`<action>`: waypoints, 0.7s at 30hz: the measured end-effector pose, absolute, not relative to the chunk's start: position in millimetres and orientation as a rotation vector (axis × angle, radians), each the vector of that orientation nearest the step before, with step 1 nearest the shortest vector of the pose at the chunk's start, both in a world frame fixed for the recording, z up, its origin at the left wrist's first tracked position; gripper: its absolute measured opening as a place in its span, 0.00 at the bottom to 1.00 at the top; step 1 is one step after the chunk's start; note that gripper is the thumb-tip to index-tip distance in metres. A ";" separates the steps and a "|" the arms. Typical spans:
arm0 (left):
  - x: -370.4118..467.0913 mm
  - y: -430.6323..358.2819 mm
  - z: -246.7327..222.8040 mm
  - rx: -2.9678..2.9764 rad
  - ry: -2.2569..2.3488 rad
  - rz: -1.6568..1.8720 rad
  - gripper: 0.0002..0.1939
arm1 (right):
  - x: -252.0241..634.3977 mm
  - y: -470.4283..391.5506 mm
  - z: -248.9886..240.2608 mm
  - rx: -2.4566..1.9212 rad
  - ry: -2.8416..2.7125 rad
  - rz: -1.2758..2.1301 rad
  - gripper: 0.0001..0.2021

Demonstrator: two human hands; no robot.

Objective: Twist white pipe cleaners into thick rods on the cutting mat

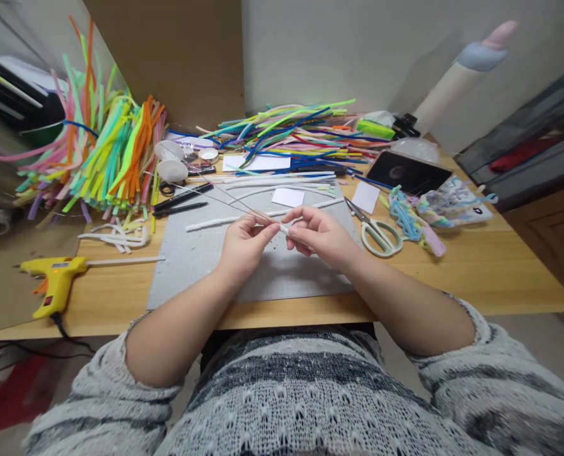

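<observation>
Over the grey cutting mat (182, 272), my left hand (244, 244) and my right hand (324, 239) meet, fingertips almost touching. Both pinch a short white fuzzy piece (284, 229), which looks like pipe cleaner. Thin wires (229, 196) run from my left fingers up and to the left. Behind my hands, a long white pipe cleaner (206, 224) lies across the mat, and a small white card (288, 197) rests just beyond. Scissors (381, 237) with pale handles lie to the right of my right hand.
A yellow glue gun (56, 278) lies at the left, its glue stick reaching the mat. Bundles of coloured pipe cleaners (106, 158) stand behind it; more (286, 136) lie along the back. Black pens (182, 209), wire spools (172, 168) and a phone (405, 172) surround the mat.
</observation>
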State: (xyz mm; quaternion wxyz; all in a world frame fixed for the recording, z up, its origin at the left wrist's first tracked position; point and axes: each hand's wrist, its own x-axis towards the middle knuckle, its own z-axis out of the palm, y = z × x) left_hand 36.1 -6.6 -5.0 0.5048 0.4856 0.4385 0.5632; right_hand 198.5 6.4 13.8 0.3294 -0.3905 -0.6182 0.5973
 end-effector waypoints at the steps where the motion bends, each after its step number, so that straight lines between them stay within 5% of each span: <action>1: 34.4 -5.1 -5.6 1.150 1.077 1.377 0.11 | 199.4 6.4 12.9 -1.054 -1.701 1.446 0.11; 5: 29.1 1.5 -8.4 1.061 1.073 1.389 0.12 | 201.9 2.8 9.3 -1.138 -2.023 0.749 0.08; 8: 25.7 4.1 -7.7 1.037 1.009 1.339 0.12 | 201.5 0.8 10.1 -1.113 -2.052 0.662 0.09; 16: 16.6 4.5 -1.1 1.244 0.841 1.372 0.08 | 208.5 11.3 18.4 -0.826 -1.379 2.210 0.10; 21: 15.4 2.2 2.8 1.320 0.903 1.305 0.10 | 212.0 14.1 17.8 -0.678 -1.244 2.611 0.06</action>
